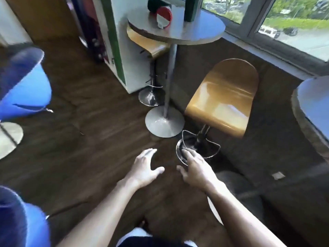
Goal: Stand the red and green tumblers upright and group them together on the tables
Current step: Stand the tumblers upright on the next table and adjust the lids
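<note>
Neither grip holds anything: left hand (145,168) and right hand (195,169) hang wide open, fingers spread, low over the floor. Well beyond and above them, a red tumbler (163,16) lies tipped on the round tabletop (201,31), beside an upright green tumbler (191,8). Reaching carelessly could roll the red one off the edge.

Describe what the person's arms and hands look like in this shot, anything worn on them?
Both forearms are bare up to the picture's lower edge: no sleeves in view. The left hand and right hand wear no gloves, and no watch, bracelet or ring shows on either wrist or finger, though the picture is soft. A dark garment with a white edge shows at the bottom, between the arms.
</note>
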